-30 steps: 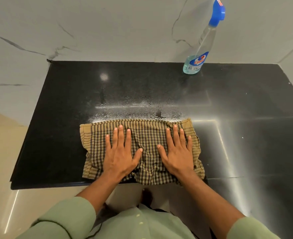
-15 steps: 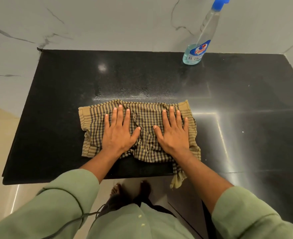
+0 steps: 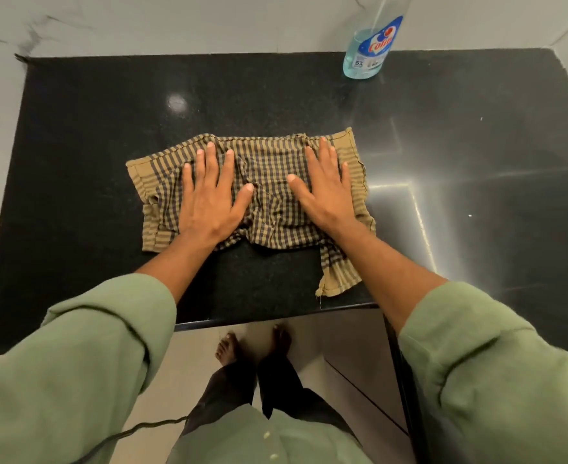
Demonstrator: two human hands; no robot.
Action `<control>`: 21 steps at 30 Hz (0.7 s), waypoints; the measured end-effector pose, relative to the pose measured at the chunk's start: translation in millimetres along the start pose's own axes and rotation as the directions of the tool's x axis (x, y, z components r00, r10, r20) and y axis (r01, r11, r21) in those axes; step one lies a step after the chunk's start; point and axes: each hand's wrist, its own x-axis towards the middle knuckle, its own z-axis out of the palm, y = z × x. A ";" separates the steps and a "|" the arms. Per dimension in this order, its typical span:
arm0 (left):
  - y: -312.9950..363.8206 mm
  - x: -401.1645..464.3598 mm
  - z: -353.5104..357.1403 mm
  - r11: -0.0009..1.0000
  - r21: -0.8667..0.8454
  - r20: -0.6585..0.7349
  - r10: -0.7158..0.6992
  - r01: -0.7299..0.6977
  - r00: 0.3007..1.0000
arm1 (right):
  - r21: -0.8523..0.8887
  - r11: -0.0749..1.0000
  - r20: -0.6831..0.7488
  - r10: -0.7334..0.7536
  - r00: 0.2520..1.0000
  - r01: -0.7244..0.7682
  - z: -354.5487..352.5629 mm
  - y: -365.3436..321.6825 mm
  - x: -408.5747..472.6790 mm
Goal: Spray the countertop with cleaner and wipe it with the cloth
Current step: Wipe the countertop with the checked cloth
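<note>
Both hands lie flat on the checked cloth, which is spread a little rumpled across the middle of the black countertop, somewhat nearer the front edge than the back. The left hand presses the cloth's left half with straight, slightly spread fingers, thumb angled inward; the right hand does the same on the right half, its fingertips reaching close to the cloth's far hem. Neither hand curls around or pinches the fabric; they simply bear down on it with open palms. One corner of the cloth trails loose toward the front edge, under the right forearm. The spray bottle of blue cleaner stands by itself at the back edge toward the right corner, well apart from the hands, its top cut off by the frame. From where things lie, I judge the spraying to be finished and the wiping under way: the bottle is set aside, and the stone around the cloth looks dark and glossy, with no droplets that I can make out. What seems left is the rest of the surface, the strip along the back edge, the left side and the broad right side, where a few pale specks show.
</note>
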 end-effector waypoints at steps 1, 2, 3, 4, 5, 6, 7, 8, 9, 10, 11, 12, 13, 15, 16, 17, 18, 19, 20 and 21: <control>-3.6 -6.3 -1.3 0.999 -0.010 -0.005 0.039 -0.039 0.999 | 0.081 0.996 -0.038 -0.039 0.999 0.042 -4.9 3.3 -8.8; -7.3 -13.4 -2.1 0.997 0.002 0.006 0.076 -0.076 0.997 | 0.098 0.992 -0.059 -0.076 0.995 0.081 -8.8 8.4 -21.2; -11.0 -20.2 -1.9 0.994 0.026 0.027 0.106 -0.107 0.994 | 0.049 0.993 -0.047 -0.109 0.993 0.112 -9.8 15.6 -35.8; -15.0 -26.0 -2.3 0.990 0.050 0.048 0.129 -0.132 0.990 | -0.041 0.990 -0.005 -0.134 0.991 0.133 -8.8 22.5 -50.7; -18.4 -31.3 -2.4 0.986 0.071 0.068 0.147 -0.152 0.987 | -0.143 0.980 0.047 -0.136 0.990 0.142 -5.1 28.8 -65.5; -20.6 -35.9 -2.6 0.981 0.088 0.089 0.165 -0.173 0.982 | -0.230 0.963 0.084 -0.123 0.989 0.139 -0.9 33.7 -78.8; -22.9 -40.2 -2.3 0.976 0.104 0.102 0.182 -0.192 0.978 | -0.282 0.949 0.100 -0.116 0.988 0.140 2.9 36.6 -88.3; -25.1 -45.5 -1.8 0.973 0.110 0.106 0.194 -0.205 0.975 | -0.301 0.942 0.109 -0.123 0.986 0.151 5.8 37.6 -94.7; -27.2 -51.5 -1.6 0.971 0.104 0.100 0.204 -0.214 0.974 | -0.303 0.938 0.118 -0.139 0.983 0.169 6.0 36.7 -99.9; -28.9 -58.2 -1.4 0.971 0.091 0.089 0.213 -0.221 0.973 | -0.294 0.936 0.125 -0.162 0.979 0.192 5.9 36.3 -104.5; -30.9 -63.9 -1.3 0.972 0.074 0.074 0.219 -0.224 0.973 | -0.281 0.936 0.115 -0.188 0.975 0.213 5.8 36.8 -108.4; -32.3 -68.6 -1.9 0.972 0.056 0.061 0.223 -0.227 0.973 | -0.264 0.939 0.088 -0.205 0.975 0.221 6.4 37.3 -112.7; -33.1 -72.8 -2.6 0.973 0.039 0.053 0.227 -0.229 0.973 | -0.244 0.947 0.050 -0.202 0.978 0.208 7.5 37.4 -117.9; -32.5 -78.9 -4.0 0.974 0.023 0.043 0.223 -0.224 0.974 | -0.194 0.973 0.010 -0.127 0.992 0.126 9.9 34.9 -125.2; -31.4 -82.1 -4.0 0.977 0.030 0.045 0.208 -0.209 0.977 | -0.185 0.979 0.028 -0.076 0.997 0.079 11.6 31.6 -127.1; -29.7 -85.6 -2.9 0.982 0.045 0.048 0.184 -0.186 0.982 | -0.202 0.978 0.048 -0.042 0.998 0.051 13.4 27.9 -128.1; -27.1 -89.4 -1.2 0.986 0.061 0.051 0.152 -0.155 0.987 | -0.230 0.972 0.055 -0.029 0.998 0.041 15.0 25.0 -128.4; -24.7 -93.0 1.0 0.990 0.071 0.050 0.119 -0.122 0.992 | -0.247 0.968 0.049 -0.029 0.998 0.040 16.3 22.5 -127.0; -22.1 -96.8 3.1 0.993 0.074 0.054 0.094 -0.097 0.994 | -0.257 0.965 0.040 -0.031 0.999 0.041 18.0 21.1 -125.2; -19.8 -100.1 5.5 0.993 0.076 0.064 0.085 -0.090 0.994 | -0.267 0.963 0.033 -0.036 0.999 0.043 19.7 20.3 -122.9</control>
